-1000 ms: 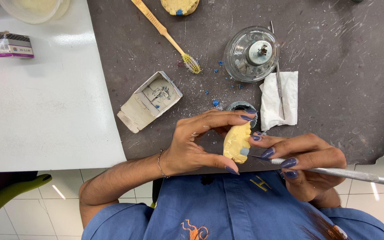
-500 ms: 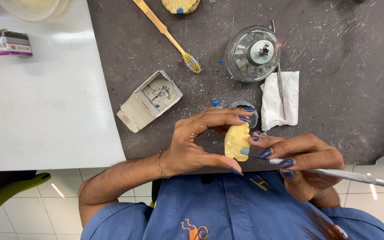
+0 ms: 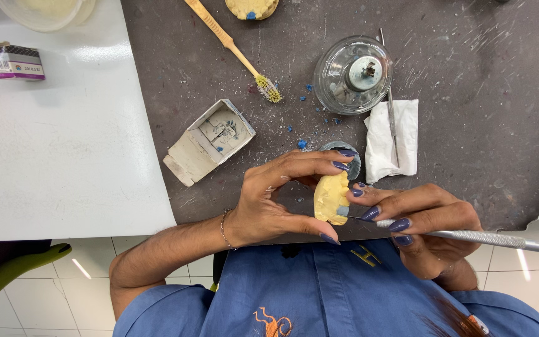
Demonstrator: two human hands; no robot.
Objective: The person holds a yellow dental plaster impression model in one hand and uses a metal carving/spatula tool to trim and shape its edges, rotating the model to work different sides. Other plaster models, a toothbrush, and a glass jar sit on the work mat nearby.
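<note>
Surface: we work over a dark grey mat (image 3: 469,125).
Left hand (image 3: 269,200): we pinch a yellow dental cast (image 3: 330,198).
Right hand (image 3: 432,224): we grip a metal tool (image 3: 488,238), tip on cast.

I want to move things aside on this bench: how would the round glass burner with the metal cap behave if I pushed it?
The glass burner looks squat and wide, so it would probably slide on the dark mat rather than tip. Being glass, it is likely heavy for its size and breakable. A thin metal tool lies close against its rim and might shift too.
</note>
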